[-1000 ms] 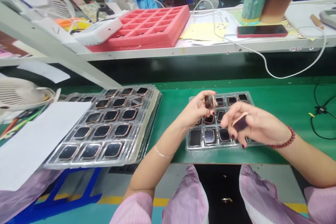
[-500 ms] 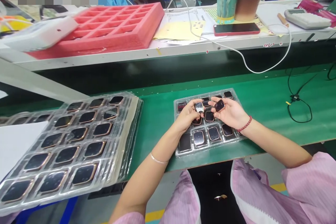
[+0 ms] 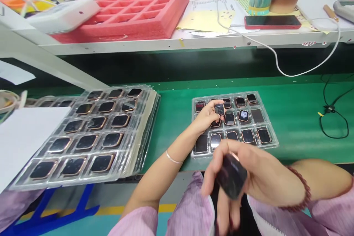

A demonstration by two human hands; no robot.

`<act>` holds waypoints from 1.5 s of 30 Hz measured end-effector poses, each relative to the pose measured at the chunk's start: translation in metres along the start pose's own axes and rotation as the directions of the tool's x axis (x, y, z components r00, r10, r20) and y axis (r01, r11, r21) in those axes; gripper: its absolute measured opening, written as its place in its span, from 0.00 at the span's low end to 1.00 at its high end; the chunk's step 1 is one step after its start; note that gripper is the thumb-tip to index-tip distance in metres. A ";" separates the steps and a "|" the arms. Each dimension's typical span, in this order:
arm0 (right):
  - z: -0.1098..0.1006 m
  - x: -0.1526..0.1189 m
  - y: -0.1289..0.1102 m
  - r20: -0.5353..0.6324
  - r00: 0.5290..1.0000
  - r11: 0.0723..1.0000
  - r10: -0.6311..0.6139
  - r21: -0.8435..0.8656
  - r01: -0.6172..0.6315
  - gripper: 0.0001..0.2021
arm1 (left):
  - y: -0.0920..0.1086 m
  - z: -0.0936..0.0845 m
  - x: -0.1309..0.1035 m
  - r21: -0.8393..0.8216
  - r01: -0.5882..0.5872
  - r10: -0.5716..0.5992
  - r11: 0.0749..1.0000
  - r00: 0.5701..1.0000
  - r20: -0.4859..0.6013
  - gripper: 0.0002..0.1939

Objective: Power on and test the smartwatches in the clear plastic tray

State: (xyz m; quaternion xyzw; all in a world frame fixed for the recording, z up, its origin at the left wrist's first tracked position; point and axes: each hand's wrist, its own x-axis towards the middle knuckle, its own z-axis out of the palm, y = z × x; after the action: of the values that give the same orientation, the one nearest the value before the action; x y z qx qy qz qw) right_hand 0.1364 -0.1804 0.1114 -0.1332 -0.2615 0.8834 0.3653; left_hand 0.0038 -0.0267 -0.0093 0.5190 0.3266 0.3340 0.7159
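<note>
My left hand [image 3: 207, 118] holds a small square watch [image 3: 219, 109] between thumb and fingers, over the left part of a clear plastic tray [image 3: 272, 132]. In that tray, several dark square watches sit in compartments; one watch [image 3: 243, 115] shows a lit screen. Close to the camera and in front of the tray, my right hand [image 3: 249, 173] grips another dark square watch [image 3: 231, 175], its face towards me. Motion slightly blurs this hand, and it hides part of the tray's front edge.
A tall stack of watch trays [image 3: 135, 147] stands at the left beside a white sheet [image 3: 30, 136]. The shelf [image 3: 138, 46] above carries a red foam tray [image 3: 171, 18], papers, and a phone [image 3: 272, 22]. A black cable [image 3: 334, 110] lies at the right.
My right hand has moved from above the tray down and towards the camera with its watch. My left hand still holds its watch over the tray. The view has shifted, and the lit watch is now uncovered.
</note>
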 end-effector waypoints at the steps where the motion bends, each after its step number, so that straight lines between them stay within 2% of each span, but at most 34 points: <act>1: 0.008 -0.004 0.002 0.002 1.000 0.999 0.014 -0.034 -0.014 0.29 | -0.001 0.000 0.001 0.000 -0.003 0.003 1.000 1.000 0.005 0.30; 5: 0.025 -0.013 0.004 -0.088 0.995 0.981 0.048 -0.181 -0.063 0.29 | -0.002 -0.002 0.002 0.007 -0.016 0.016 1.000 1.000 0.013 0.31; 8: 0.030 -0.015 0.006 -0.112 0.993 0.983 0.035 -0.174 -0.054 0.29 | -0.001 -0.001 0.001 0.014 -0.014 0.014 1.000 1.000 0.009 0.31; 10: 0.030 -0.013 0.007 -0.113 0.993 0.987 0.019 -0.158 -0.037 0.28 | -0.001 0.000 0.000 0.019 -0.014 0.014 1.000 1.000 0.006 0.30; 12: 0.021 -0.006 0.002 -0.093 0.996 0.986 0.007 -0.165 -0.022 0.27 | 0.000 0.001 -0.002 0.031 -0.023 0.023 0.999 1.000 0.000 0.29; 14: -0.001 0.004 -0.010 -0.087 0.996 0.978 -0.017 -0.208 -0.001 0.25 | 0.001 0.003 -0.003 0.049 -0.052 0.053 0.997 0.998 -0.031 0.27; 16: -0.036 0.016 -0.027 -0.162 0.983 0.952 -0.087 -0.303 0.035 0.21 | 0.001 0.004 -0.003 0.078 -0.086 0.092 0.993 0.993 -0.079 0.22; 18: -0.077 0.027 -0.045 -0.307 0.928 0.908 -0.213 -0.413 0.072 0.18 | 0.001 0.005 -0.003 0.099 -0.111 0.122 0.989 0.986 -0.110 0.18; 20: -0.115 0.034 -0.059 -0.456 0.829 0.865 -0.324 -0.498 0.065 0.14 | 0.000 0.005 -0.001 0.106 -0.115 0.127 0.988 0.985 -0.115 0.17; 22: -0.143 0.036 -0.066 -0.539 0.769 0.854 -0.344 -0.520 0.017 0.10 | -0.001 0.005 0.000 0.108 -0.119 0.132 0.987 0.984 -0.118 0.18; 23: -0.152 0.036 -0.067 -0.553 0.764 0.857 -0.333 -0.516 0.000 0.08 | -0.002 0.005 0.000 0.115 -0.122 0.136 0.986 0.983 -0.121 0.19; 25: -0.162 0.033 -0.067 -0.539 0.787 0.864 -0.299 -0.503 -0.017 0.09 | -0.003 0.004 0.000 0.138 -0.129 0.147 0.982 0.981 -0.126 0.22; 29: -0.167 0.027 -0.062 -0.456 0.839 0.847 -0.297 -0.531 0.012 0.16 | -0.005 0.003 0.000 0.165 -0.124 0.146 0.978 0.981 -0.131 0.25; 34: -0.175 0.027 -0.057 -0.400 0.833 0.782 -0.382 -0.620 0.061 0.22 | -0.004 0.003 -0.001 0.167 -0.109 0.132 0.980 0.983 -0.129 0.24; 40: -0.177 0.028 -0.053 -0.300 0.839 0.675 -0.453 -0.730 0.104 0.23 | -0.004 0.004 -0.001 0.172 -0.108 0.132 0.979 0.982 -0.133 0.23; 45: -0.175 0.027 -0.053 -0.294 0.842 0.678 -0.452 -0.727 0.109 0.22 | -0.003 0.004 -0.001 0.173 -0.116 0.140 0.978 0.981 -0.133 0.22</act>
State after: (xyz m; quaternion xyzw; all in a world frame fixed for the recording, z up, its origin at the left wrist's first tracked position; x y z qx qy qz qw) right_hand 0.2224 -0.0655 -0.0055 -0.4164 -0.4940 0.5975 0.4750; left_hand 0.0070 -0.0304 -0.0112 0.5710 0.3696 0.3881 0.6219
